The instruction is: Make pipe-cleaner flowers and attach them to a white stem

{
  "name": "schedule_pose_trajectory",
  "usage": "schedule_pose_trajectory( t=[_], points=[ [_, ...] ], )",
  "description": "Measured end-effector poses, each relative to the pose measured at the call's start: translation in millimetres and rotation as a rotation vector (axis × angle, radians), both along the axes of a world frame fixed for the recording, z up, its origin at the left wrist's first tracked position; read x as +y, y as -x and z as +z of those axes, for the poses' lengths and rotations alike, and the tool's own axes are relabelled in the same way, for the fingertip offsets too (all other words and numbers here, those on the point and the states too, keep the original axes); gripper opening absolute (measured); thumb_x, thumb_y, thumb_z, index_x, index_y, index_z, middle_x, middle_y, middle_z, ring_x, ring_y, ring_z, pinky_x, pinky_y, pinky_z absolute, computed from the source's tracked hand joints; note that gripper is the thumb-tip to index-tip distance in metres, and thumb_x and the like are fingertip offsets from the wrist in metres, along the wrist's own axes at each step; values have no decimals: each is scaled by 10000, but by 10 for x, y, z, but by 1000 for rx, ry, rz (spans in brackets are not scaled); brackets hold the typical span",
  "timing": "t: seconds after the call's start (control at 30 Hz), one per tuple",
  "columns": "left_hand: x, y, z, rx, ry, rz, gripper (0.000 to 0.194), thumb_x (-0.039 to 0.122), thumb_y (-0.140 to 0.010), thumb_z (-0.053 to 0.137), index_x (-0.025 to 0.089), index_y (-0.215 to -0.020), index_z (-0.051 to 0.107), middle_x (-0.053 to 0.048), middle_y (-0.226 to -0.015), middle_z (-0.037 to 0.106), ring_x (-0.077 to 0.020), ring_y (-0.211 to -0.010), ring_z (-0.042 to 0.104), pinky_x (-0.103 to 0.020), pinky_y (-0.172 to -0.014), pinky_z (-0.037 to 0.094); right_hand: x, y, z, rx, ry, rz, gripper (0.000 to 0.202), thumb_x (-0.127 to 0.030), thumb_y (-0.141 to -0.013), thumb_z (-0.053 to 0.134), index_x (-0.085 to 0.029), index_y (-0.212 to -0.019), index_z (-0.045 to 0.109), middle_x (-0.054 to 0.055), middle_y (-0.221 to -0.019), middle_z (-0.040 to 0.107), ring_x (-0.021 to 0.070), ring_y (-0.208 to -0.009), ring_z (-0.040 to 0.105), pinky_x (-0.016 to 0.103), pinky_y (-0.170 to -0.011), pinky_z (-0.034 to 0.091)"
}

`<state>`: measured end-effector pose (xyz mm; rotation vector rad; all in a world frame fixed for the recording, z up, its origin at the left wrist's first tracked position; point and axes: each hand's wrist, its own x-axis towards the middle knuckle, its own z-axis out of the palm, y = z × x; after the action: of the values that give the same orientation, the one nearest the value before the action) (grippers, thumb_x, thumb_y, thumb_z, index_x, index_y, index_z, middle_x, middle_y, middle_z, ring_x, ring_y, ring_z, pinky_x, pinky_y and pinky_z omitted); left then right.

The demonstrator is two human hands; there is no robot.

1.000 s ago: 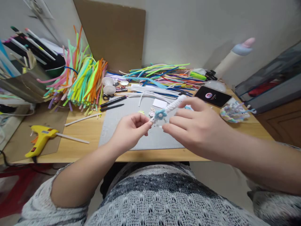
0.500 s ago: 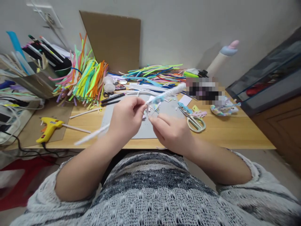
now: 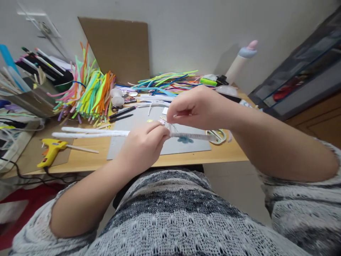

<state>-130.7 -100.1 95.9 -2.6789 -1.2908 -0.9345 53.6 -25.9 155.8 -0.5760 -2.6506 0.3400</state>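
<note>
White fuzzy pipe cleaners (image 3: 90,132) run through my left hand (image 3: 145,142), which is closed around them above the grey mat (image 3: 133,124). Two parallel lengths stick out to the left. On the right side a blurred pale length (image 3: 195,136) continues, with a light blue flower-like piece (image 3: 185,139) by it; whether they are joined I cannot tell. Just above my left fingertips, my right hand (image 3: 197,108) is raised and its fingers are pinched. A short white strand of pipe cleaner (image 3: 168,127) shows between the two hands, partly hidden by the fingers.
A yellow glue gun (image 3: 53,151) lies at the left, its cord off the table edge. Scissors (image 3: 218,137) lie right of the mat. Behind are a bundle of coloured pipe cleaners (image 3: 93,94), black pens (image 3: 121,115), loose pipe cleaners (image 3: 165,81) and a cardboard sheet (image 3: 117,46).
My right hand has risen from below the work to above my left fingertips. The white pipe cleaners have turned from slanted to nearly level. The view has shifted slightly right.
</note>
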Motion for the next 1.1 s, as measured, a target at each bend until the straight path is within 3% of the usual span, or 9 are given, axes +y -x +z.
schedule_pose_trajectory(
  t=[0.1,0.27,0.4,0.53,0.67,0.9,1.0,1.1],
  points=[
    [-67,13,37,-86,-33,7,123,183,-865,496,180,-835,615,-61,-838,678,-155,-800,615,-276,-735,487,106,11,-92,109,243,65,95,-206,-766,618,-149,-726,684,-36,-591,573,51,-549,453,196,-519,332],
    [-99,40,72,-231,-18,100,75,193,-836,550,192,-819,623,-39,-799,675,-132,-705,593,-248,-665,482,118,-23,-427,332,659,122,237,-377,-709,702,-144,-706,657,17,-679,644,100,-622,554,219,-536,411],
    [-37,54,86,-404,184,149,78,225,-817,574,173,-823,631,-34,-749,654,-123,-656,566,-235,-601,456,35,-6,-720,529,702,-3,185,-327,-713,707,-151,-711,649,-10,-642,602,81,-591,505,217,-522,396],
    [52,69,133,-620,490,107,127,251,-794,602,141,-842,640,-29,-709,638,-110,-605,552,-220,-548,434,-83,75,-900,694,702,-132,125,-269,-743,664,-159,-802,673,-23,-644,594,65,-561,466,217,-514,374],
    [142,66,158,-658,570,150,109,229,-763,619,134,-804,653,-15,-654,629,-99,-553,541,-216,-524,422,-231,127,-913,660,517,-281,139,-274,-798,606,-155,-838,666,11,-722,642,85,-612,522,228,-556,397],
    [266,30,-45,-660,482,252,98,230,-760,610,144,-778,653,-19,-667,649,-116,-558,570,-233,-538,431,-464,220,-903,244,-125,-540,182,-202,-860,454,-140,-820,620,45,-692,650,121,-592,529,256,-535,300],
    [284,21,-141,-574,377,279,103,220,-785,578,151,-799,653,-26,-686,655,-132,-593,587,-251,-574,443,-544,288,-907,120,-274,-554,192,-196,-861,436,-139,-768,594,47,-661,632,123,-556,496,278,-513,230],
    [271,22,-182,-357,177,315,118,176,-799,544,151,-807,659,-47,-740,671,-157,-691,599,-278,-664,448,-622,294,-809,40,-407,-518,195,-164,-856,432,-147,-738,586,39,-634,613,127,-548,474,293,-519,194]
  ],
)
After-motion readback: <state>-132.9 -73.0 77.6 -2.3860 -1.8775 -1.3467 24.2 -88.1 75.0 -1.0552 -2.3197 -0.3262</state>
